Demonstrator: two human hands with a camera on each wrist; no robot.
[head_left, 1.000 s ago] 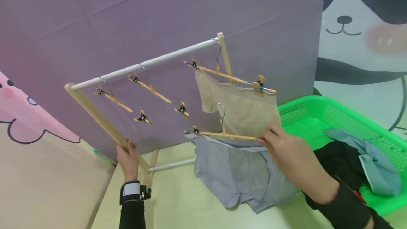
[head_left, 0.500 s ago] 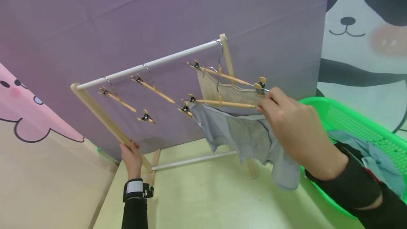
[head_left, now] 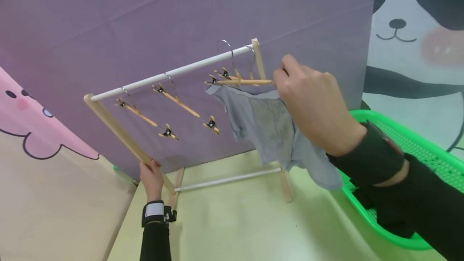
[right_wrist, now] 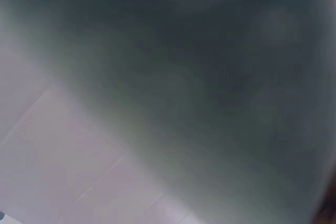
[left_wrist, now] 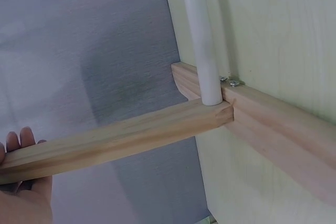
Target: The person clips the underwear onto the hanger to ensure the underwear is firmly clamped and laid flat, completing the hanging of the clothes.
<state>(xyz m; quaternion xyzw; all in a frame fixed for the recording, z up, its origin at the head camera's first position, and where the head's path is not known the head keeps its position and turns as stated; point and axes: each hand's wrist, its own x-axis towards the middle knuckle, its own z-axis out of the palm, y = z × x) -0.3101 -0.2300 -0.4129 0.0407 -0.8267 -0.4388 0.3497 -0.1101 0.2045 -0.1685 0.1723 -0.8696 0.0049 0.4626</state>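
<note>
My left hand (head_left: 151, 178) grips the left wooden post of a small clothes rack (head_left: 116, 128); in the left wrist view its fingers (left_wrist: 26, 137) wrap round that post. With my right hand (head_left: 308, 100) I hold the right end of a wooden clip hanger (head_left: 250, 81). Grey-blue shorts (head_left: 268, 120) hang from this hanger, and its right clip is hidden by the hand. The hanger's metal hook (head_left: 226, 45) stands at the height of the white rail (head_left: 188, 67), near its right end; contact cannot be told. A large dark blur fills most of the right wrist view.
Two bare clip hangers (head_left: 177, 102) hang on the rail's left and middle. Another hanger at the right end is mostly covered by the shorts. A green basket (head_left: 409, 140) with dark cloth stands at right. Behind the rack is a purple-grey wall (head_left: 145, 19).
My right hand has raised the hanger with the grey-blue shorts from low in front of the rack to rail height. The shorts now cover the beige garment behind. My left hand stays on the post.
</note>
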